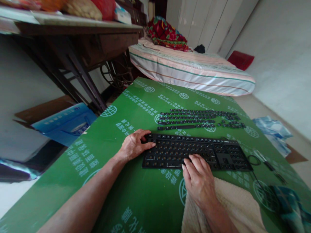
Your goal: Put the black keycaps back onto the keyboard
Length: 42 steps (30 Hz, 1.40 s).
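Note:
A black keyboard (179, 151) lies on the green table, most of its main key area without keycaps and its top row still bearing dark keys. My left hand (136, 144) grips its far left corner, thumb on top and fingers bent round the edge. At the front edge, right of the middle, my right hand (198, 176) has bent fingers on the keyboard and the thumb close to the rim; its fingertips are partly hidden. Behind the keyboard, loose black keycaps (187, 122) are laid out in rows. A beige cloth (233, 200) lies under my right forearm.
The green tabletop (116, 181) has printed white writing. At its right lie thin tools (269, 165), a cable (254, 160) and a teal cloth (291, 207). A wooden table (80, 32) stands on the left above a blue box (65, 124). Beyond is a bed (194, 69).

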Tool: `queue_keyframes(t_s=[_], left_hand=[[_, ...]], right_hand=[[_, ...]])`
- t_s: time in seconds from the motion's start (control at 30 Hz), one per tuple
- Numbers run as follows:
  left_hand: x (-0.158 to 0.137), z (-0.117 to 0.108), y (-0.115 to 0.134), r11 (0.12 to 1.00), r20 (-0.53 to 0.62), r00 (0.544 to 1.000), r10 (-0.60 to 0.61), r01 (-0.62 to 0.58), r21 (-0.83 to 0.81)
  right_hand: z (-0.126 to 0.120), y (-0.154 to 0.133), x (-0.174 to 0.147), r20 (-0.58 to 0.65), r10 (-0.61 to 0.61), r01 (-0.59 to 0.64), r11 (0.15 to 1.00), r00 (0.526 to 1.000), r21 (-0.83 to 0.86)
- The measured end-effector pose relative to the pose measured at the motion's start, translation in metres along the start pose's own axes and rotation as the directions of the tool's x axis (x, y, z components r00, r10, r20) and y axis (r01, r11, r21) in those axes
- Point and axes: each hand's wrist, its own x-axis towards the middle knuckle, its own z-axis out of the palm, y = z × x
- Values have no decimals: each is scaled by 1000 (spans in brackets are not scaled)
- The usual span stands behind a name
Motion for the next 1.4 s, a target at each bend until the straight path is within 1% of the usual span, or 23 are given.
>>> queue_keyframes(t_s=[0.13, 0.37, 0.53, 0.73, 0.97, 1.27, 1.4], left_hand=[[0, 0, 0, 1000, -15, 1000, 12, -12, 8], [0, -1, 2, 1000, 13, 1000, -14, 14, -8], [0, -1, 1, 1000, 17, 1000, -6, 7, -19], [0, 1, -2, 1000, 10, 1000, -8, 8, -3], [-1, 2, -1, 1000, -9, 1000, 12, -12, 0], [-2, 1, -1, 999, -4, 1000, 20, -20, -25], [-3, 1, -1, 998, -17, 999, 48, -49, -51]], right_hand=[[-1, 0, 0, -3, 2, -2, 1000, 1000, 1], [1, 1, -1, 10, 7, -7, 1000, 1000, -6], [2, 1, -1, -16, -8, 8, 1000, 1000, 9], [2, 1, -2, -8, 0, 0, 1000, 1000, 11], [2, 2, -3, 5, -1, 1, 1000, 1000, -16], [1, 2, -4, -16, -26, 26, 999, 1000, -29], [2, 3, -5, -9, -32, 32, 999, 999, -35]])
